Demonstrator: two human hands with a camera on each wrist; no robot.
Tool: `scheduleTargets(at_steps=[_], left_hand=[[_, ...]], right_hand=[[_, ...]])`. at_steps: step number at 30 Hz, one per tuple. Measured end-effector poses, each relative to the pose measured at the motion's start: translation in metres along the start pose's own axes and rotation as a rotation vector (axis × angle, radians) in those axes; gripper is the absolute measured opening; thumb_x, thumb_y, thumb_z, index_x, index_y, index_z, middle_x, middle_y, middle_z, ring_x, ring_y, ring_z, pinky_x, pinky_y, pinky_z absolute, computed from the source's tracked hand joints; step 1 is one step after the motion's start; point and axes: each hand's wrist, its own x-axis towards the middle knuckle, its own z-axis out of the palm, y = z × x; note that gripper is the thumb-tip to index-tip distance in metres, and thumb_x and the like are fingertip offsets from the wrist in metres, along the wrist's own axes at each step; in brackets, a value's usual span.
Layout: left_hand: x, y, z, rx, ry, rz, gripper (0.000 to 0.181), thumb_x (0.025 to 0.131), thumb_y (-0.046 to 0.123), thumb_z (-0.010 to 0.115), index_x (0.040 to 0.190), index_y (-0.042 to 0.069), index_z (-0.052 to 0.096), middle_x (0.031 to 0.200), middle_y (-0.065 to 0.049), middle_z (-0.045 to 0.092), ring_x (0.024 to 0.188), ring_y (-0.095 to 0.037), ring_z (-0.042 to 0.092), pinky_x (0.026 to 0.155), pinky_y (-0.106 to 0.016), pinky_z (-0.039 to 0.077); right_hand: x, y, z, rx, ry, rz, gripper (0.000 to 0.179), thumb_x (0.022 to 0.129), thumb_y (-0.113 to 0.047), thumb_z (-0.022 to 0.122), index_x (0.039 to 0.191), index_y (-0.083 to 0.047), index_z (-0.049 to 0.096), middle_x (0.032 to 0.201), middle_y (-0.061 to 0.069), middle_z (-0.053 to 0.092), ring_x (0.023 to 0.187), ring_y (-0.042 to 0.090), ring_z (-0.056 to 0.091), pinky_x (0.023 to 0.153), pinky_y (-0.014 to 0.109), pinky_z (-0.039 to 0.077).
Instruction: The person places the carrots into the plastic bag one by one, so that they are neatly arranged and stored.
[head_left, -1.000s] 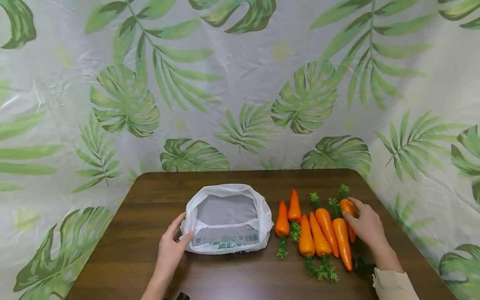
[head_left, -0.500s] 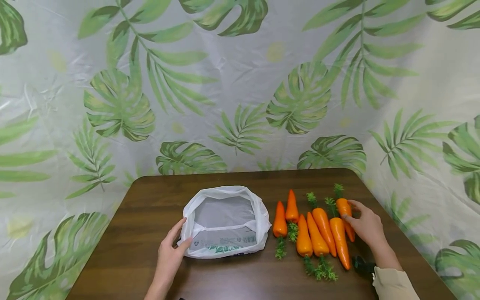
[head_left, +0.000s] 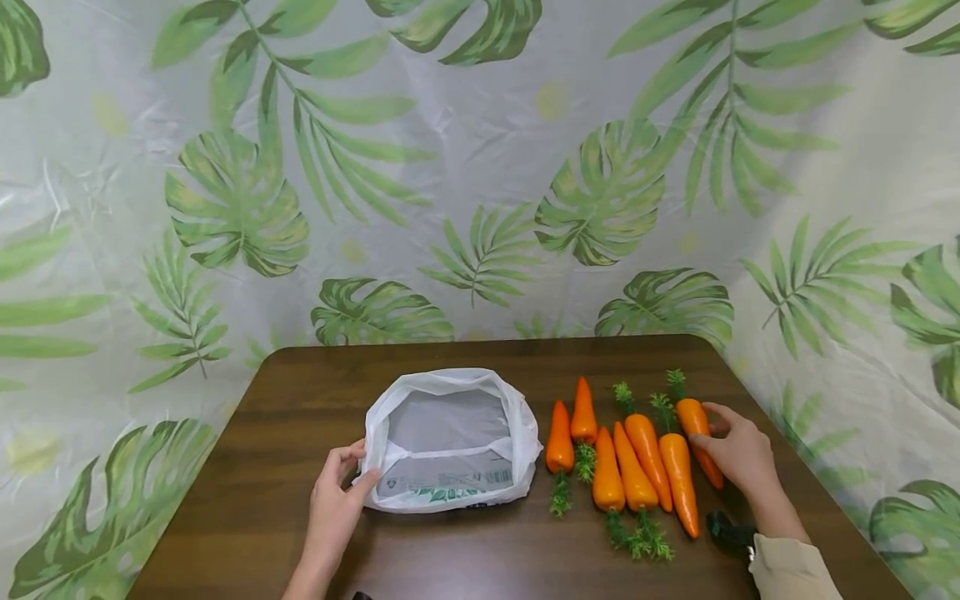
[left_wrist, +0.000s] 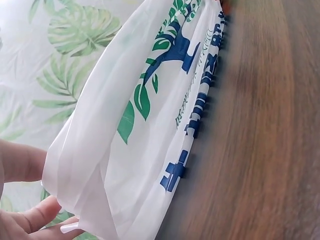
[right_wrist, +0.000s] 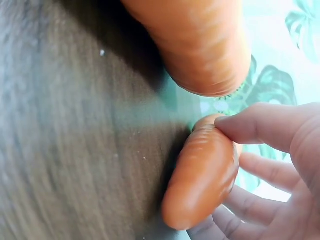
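An upright white plastic bag (head_left: 438, 382) with a wide-open mouth stands left of the table's middle. My left hand (head_left: 336, 500) holds its left side, thumb toward the front and fingers at the outer side. Green leaves and blue lettering mark the bag's side in the left wrist view. At the far right of a group of orange carrots with green tops, my right hand (head_left: 738, 450) grips the outermost carrot (head_left: 697, 429) between thumb and fingers. The right wrist view shows the thumb on this carrot (right_wrist: 200, 175), close over the wood, with fingers partly behind it.
Several more carrots (head_left: 637, 467) lie side by side between the bag and my right hand, tops facing different ways. A black object (head_left: 727, 532) sits by my right wrist. The brown wooden table (head_left: 450, 558) ends before a leaf-patterned curtain (head_left: 480, 167).
The tip of the outermost carrot has swung right, away from its neighbour, with my right hand on it. My left fingers have shifted slightly down along the bag's side.
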Motion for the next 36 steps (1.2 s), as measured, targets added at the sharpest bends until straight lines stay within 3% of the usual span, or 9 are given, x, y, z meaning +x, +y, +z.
scheduleTargets(at_steps=[7,13,20,23,29,36], left_hand=[[0.001,-0.002,-0.001,0.039,0.012,-0.008,0.022,0.093,0.013,0.073,0.102,0.004,0.056,0.136,-0.007,0.063,0.130,-0.029,0.056,0.101,-0.050,0.044],[0.002,-0.006,0.002,0.084,0.028,-0.001,0.020,0.092,0.016,0.075,0.097,0.008,0.058,0.134,-0.004,0.065,0.126,-0.027,0.058,0.095,-0.050,0.049],[0.002,-0.005,0.000,0.068,0.039,0.012,0.015,0.092,0.010,0.074,0.094,0.006,0.059,0.128,-0.009,0.068,0.124,-0.033,0.059,0.101,-0.052,0.045],[0.003,-0.005,-0.002,0.070,0.054,0.016,0.014,0.092,0.009,0.073,0.092,0.005,0.060,0.125,-0.010,0.069,0.121,-0.034,0.062,0.102,-0.045,0.044],[0.000,-0.005,-0.009,0.084,0.099,-0.003,0.012,0.092,0.009,0.072,0.089,0.006,0.061,0.119,-0.011,0.071,0.116,-0.032,0.065,0.086,-0.010,0.042],[0.001,-0.005,-0.003,0.035,0.092,0.025,0.010,0.093,0.009,0.071,0.090,0.004,0.062,0.119,-0.013,0.071,0.115,-0.034,0.065,0.087,-0.011,0.044]], right_hand=[[-0.002,0.000,-0.004,0.074,-0.023,0.070,0.068,0.090,-0.037,0.075,0.143,-0.001,0.051,0.112,0.028,0.069,0.097,0.050,0.062,0.078,0.058,0.049],[-0.004,0.001,-0.013,0.203,-0.083,0.158,0.074,0.092,-0.037,0.073,0.148,0.000,0.044,0.120,0.030,0.065,0.094,0.039,0.067,0.066,0.038,0.055],[-0.003,-0.004,-0.015,0.252,-0.138,0.144,0.075,0.093,-0.034,0.073,0.150,0.002,0.039,0.115,0.029,0.068,0.088,0.029,0.069,0.064,0.034,0.054],[-0.003,-0.009,-0.016,0.260,-0.148,0.128,0.073,0.095,-0.032,0.071,0.150,0.002,0.038,0.116,0.030,0.067,0.090,0.031,0.069,0.065,0.033,0.054],[-0.008,-0.028,-0.013,0.307,-0.185,0.108,0.070,0.096,-0.026,0.070,0.150,0.003,0.037,0.119,0.032,0.065,0.094,0.034,0.069,0.067,0.034,0.055],[-0.005,-0.042,-0.020,0.296,-0.180,0.066,0.069,0.096,-0.022,0.070,0.150,0.007,0.037,0.126,0.039,0.057,0.107,0.046,0.062,0.072,0.039,0.056]])
